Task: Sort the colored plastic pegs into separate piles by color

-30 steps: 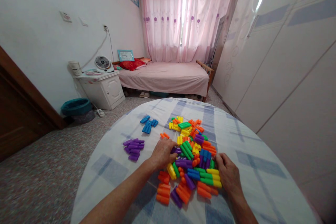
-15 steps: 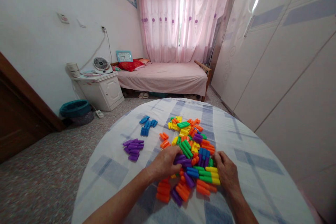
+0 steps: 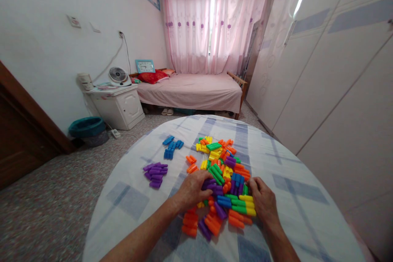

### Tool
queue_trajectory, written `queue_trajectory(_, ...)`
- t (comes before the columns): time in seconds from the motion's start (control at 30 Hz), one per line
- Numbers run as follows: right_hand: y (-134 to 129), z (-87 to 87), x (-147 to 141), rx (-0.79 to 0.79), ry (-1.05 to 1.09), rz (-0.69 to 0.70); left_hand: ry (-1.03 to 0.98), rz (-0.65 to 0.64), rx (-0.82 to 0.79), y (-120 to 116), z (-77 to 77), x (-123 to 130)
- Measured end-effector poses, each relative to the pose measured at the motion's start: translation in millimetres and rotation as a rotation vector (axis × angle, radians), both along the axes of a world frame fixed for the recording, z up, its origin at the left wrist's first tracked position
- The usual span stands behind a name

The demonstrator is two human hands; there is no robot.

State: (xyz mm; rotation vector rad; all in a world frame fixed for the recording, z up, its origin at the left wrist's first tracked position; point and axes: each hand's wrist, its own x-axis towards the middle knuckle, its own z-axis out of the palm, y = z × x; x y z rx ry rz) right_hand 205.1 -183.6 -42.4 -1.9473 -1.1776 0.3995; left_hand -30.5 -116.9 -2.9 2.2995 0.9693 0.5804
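A mixed pile of bullet-shaped plastic building blocks (image 3: 216, 170) in green, yellow, orange, blue and purple lies on the table. At its left side, my left hand (image 3: 194, 188) has its thumb and fingers closed around a purple block (image 3: 213, 187). My right hand (image 3: 264, 201) rests on the pile's right edge with curled fingers, beside a green block (image 3: 245, 190) and yellow-tipped green blocks (image 3: 242, 206); what its fingertips hold, if anything, is hidden. Left of the pile are a group of purple blocks (image 3: 156, 173) and a group of blue blocks (image 3: 172, 146).
The round table has a checked cloth (image 3: 129, 217). Beyond it stand a bed (image 3: 196, 88) and a white cabinet (image 3: 119, 108) with a fan (image 3: 119, 75). A lined bin (image 3: 87, 127) is on the floor at left; a tall wardrobe (image 3: 325, 102) lines the right.
Both hands keep nearly the same places at the pile. The view has shifted very slightly; no block has clearly moved.
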Motion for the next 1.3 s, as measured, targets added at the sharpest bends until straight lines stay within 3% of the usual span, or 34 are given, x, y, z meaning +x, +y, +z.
queue_trajectory(0.27, 1, 1.6, -1, -0.031, 0.01, -0.018, 0.089, -0.004, -0.121, 5, 6.7, 3)
queue_trajectory(0.43, 2, 0.4, 0, -0.027, 0.003, -0.01, -0.18, 0.021, -0.33, 7, 0.1, -1)
queue_trajectory(0.57, 1, 2.0, 0, -0.033, 0.014, -0.012, -0.426, 0.026, -0.463, 7, 5.3, -16)
queue_trajectory(0.63, 0, 2.6, -1, -0.029, 0.011, -0.012, -0.459, 0.109, -0.391, 6, 10.1, -30)
queue_trajectory(0.77, 0, 1.5, 1, -0.045, 0.011, -0.027, -0.369, 0.499, -0.078, 5, 12.0, -70)
queue_trajectory(0.87, 0, -0.2, 2, -0.047, 0.01, -0.024, -0.308, 0.761, 0.103, 8, 3.8, -105)
queue_trajectory(1.0, -1, -1.1, 3, -0.05, 0.003, -0.027, -0.21, 0.991, 0.257, 18, -18.6, -141)
queue_trajectory(1.17, 0, -3.7, 6, -0.079, -0.011, -0.02, -0.091, 1.072, 0.222, 31, -49.1, -156)
queue_trajectory(1.3, 2, -7.4, 9, -0.099, -0.03, -0.012, -0.039, 1.042, 0.347, 30, -53.5, -148)
